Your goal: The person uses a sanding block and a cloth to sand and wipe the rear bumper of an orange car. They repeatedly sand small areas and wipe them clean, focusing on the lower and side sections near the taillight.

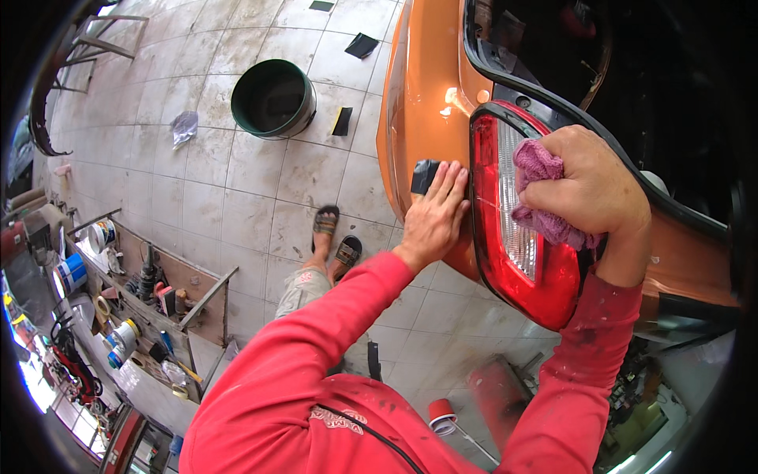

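My left hand (438,209) lies with its fingers together on the orange car body panel (430,87), pressing a small black piece of sandpaper (424,176) against it. One end of the sandpaper sticks out beside the fingers; the rest is hidden beneath them. A crumpled pink cloth (539,163) is bunched in my right hand (592,186), which is closed around it. That hand is over the red and clear tail light (505,268), set in the car's corner just right of my left hand. Part of the lamp is covered by cloth and hand.
A dark green bucket (309,118) stands on the tiled floor, with black sheets (342,122) and a clear plastic bag (184,128) nearby. To the left is a cart (209,304) crowded with cans and tape rolls. A red-and-white cup-like object (442,416) is low by my body.
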`<state>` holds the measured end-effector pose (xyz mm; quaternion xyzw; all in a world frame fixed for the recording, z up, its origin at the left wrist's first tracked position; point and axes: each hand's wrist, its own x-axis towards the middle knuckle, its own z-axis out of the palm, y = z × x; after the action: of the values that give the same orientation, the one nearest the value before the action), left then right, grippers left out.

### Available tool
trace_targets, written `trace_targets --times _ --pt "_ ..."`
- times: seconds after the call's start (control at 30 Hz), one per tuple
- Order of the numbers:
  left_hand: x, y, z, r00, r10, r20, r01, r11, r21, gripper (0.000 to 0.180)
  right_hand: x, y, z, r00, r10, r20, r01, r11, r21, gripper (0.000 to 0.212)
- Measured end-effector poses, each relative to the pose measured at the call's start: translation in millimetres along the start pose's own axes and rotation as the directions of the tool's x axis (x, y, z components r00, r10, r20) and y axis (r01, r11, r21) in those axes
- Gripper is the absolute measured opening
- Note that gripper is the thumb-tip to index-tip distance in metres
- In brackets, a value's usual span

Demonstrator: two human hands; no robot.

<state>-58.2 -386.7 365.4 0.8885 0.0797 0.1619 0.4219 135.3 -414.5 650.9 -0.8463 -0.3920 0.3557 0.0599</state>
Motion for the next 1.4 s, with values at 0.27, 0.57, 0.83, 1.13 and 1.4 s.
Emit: trace_targets --times 0.27,0.57,0.83,1.13,1.4 --pt "-72.2 31.4 -8.8 0.988 0.019 0.154 -0.002 0.994 -0.113 0.064 -9.1 7.0 4.0 1.0 0.007 0.002 -0.007 1.0 -0.015 0.033" --pt "-106.6 46.6 -11.1 0.973 0.018 0.229 0.006 0.995 -0.102 0.063 -2.0 1.3 3.8 0.999 0.039 0.021 -0.039 0.999 0.022 0.034" --pt "56.8 -77.7 -0.1 0.971 -0.143 -0.192 0.165 0.981 0.1 0.052 5.6 -2.1 1.3 1.0 -0.025 0.003 0.025 1.0 -0.009 0.035" --pt "-53.4 -12.1 24.3 0.978 0.032 -0.208 -0.052 0.995 -0.089 0.05 3.6 8.8 13.6 0.973 -0.177 -0.151 0.155 0.977 -0.145 0.034" --pt "-66.0 11.9 36.7 0.966 -0.12 -0.229 0.122 0.993 -0.007 0.053 8.5 5.2 16.7 0.995 -0.08 -0.057 0.071 0.988 -0.134 0.041"
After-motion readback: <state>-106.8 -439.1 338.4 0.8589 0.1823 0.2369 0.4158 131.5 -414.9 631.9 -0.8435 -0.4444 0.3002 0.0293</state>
